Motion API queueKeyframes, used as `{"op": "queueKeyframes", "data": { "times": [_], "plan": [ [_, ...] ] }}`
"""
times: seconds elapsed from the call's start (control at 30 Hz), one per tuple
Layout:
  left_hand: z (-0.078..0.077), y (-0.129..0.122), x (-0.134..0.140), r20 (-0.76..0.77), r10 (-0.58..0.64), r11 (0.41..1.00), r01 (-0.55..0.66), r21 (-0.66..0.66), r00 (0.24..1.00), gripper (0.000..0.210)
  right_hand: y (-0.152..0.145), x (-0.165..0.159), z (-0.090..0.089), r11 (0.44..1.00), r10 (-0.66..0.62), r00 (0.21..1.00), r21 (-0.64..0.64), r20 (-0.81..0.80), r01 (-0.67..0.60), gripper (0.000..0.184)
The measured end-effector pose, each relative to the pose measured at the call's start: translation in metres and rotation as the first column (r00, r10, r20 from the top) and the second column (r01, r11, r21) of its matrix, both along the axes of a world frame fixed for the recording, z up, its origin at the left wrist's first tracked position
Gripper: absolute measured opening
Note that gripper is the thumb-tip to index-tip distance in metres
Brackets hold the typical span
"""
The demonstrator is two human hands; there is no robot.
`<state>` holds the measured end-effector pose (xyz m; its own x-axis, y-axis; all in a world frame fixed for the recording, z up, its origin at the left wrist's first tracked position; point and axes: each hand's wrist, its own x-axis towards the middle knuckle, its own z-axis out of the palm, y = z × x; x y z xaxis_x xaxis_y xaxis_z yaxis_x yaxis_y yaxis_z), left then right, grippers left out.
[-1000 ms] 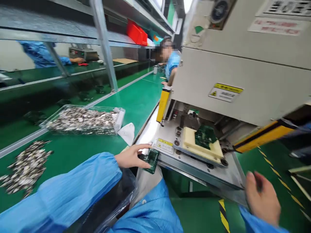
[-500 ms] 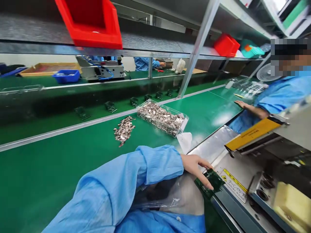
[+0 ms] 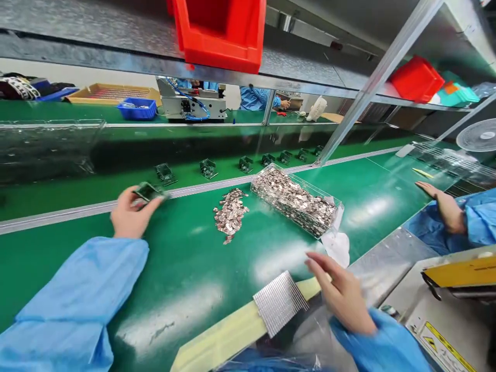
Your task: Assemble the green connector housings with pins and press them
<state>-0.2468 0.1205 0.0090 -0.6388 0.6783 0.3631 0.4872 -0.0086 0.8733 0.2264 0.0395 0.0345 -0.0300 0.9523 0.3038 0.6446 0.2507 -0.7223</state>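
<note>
My left hand (image 3: pixel 132 214) is closed on a small green circuit board (image 3: pixel 149 191), held up near the metal rail at the back of the green bench. My right hand (image 3: pixel 344 294) is empty, its fingers apart, over the front of the bench. Just left of it a ridged silver metal plate (image 3: pixel 279 304) lies across a pale yellow strip (image 3: pixel 225 338). Between my hands, further back, are a loose heap of small metal pieces (image 3: pixel 230 214) and a clear plastic box (image 3: pixel 298 227) filled with similar pieces.
Beyond the rail (image 3: pixel 217 187), several circuit boards (image 3: pixel 208 168) stand in a row. A shelf with a red bin (image 3: pixel 225 41) overhangs the bench. At right are a co-worker's hand (image 3: pixel 445 206) and a machine with a yellow bar (image 3: pixel 461 276).
A hand with a green board was at the machine on the right; now my left hand holds a board by the rail. My right hand has come into view. The view has turned right.
</note>
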Motion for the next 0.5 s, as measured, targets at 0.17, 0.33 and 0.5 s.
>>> {"op": "queueKeyframes", "data": {
  "times": [0.17,0.33,0.5],
  "plan": [
    [-0.006,0.019,-0.095,0.033,0.36,0.933,-0.36,-0.026,0.932,0.072,0.138,-0.106,-0.011,0.975,0.224,0.925,-0.073,0.306,-0.212,0.031],
    [-0.015,0.054,-0.129,-0.054,0.3,0.945,-0.305,-0.119,0.952,0.068,0.193,-0.146,-0.029,0.987,0.16,0.912,-0.035,0.377,-0.158,0.022],
    [-0.035,0.069,-0.16,-0.134,0.22,0.962,-0.238,-0.131,0.966,0.073,0.2,-0.142,-0.04,0.986,0.163,0.905,-0.021,0.394,-0.168,0.028]
  ]
}}
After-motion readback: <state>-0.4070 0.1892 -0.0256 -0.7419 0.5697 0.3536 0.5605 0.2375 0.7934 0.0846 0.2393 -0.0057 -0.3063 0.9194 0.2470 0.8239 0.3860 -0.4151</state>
